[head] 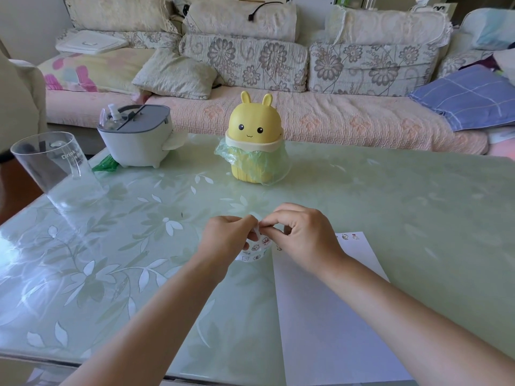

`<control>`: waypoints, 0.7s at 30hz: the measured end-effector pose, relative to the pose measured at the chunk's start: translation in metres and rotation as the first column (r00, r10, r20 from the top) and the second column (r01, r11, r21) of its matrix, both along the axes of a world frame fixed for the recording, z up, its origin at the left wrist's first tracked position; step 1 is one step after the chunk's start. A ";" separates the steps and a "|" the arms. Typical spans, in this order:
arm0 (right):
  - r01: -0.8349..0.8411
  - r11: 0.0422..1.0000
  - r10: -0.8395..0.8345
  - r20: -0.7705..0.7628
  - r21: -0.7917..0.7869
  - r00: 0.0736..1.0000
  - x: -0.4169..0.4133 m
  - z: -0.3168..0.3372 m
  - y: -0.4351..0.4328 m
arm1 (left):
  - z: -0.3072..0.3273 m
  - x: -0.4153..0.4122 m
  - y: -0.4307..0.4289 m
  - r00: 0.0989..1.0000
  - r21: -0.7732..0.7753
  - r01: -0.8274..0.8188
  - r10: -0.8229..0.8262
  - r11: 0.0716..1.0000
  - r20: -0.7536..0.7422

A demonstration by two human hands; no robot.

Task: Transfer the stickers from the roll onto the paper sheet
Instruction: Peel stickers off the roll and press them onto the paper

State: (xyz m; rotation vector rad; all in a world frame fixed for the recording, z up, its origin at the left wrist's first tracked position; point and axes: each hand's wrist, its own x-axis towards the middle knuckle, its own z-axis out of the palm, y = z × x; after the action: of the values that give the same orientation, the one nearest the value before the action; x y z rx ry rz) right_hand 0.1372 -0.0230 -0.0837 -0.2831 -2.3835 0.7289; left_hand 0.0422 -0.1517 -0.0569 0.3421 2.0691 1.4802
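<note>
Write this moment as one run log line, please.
left hand: holds white sticker roll | right hand: pinches its strip end | white paper sheet: few stickers at far edge

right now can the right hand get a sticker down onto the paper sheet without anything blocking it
Probably yes. The right hand pinches at the sticker roll with the left hand, right beside the paper sheet, whose bare surface lies open under the right forearm.

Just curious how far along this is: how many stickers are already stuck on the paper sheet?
3 visible on the paper sheet: two at its far edge, one near its far-left corner. The right hand may hide more.
</note>
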 end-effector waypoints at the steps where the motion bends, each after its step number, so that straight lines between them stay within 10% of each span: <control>1: 0.006 1.000 -0.006 0.001 -0.025 1.000 0.000 0.000 0.001 | -0.001 0.000 0.001 1.000 0.002 0.005 -0.005 1.000 -0.004; 21: -0.027 0.996 0.031 0.045 -0.086 0.998 0.007 0.000 0.014 | -0.009 0.003 0.017 0.995 -0.036 0.003 -0.006 0.999 -0.101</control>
State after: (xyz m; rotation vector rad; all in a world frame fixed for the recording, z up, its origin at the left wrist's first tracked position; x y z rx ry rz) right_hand 0.1447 -0.0091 -0.0839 -0.3043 -2.4083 0.8480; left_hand 0.0447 -0.1346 -0.0657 0.4155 2.1698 1.4490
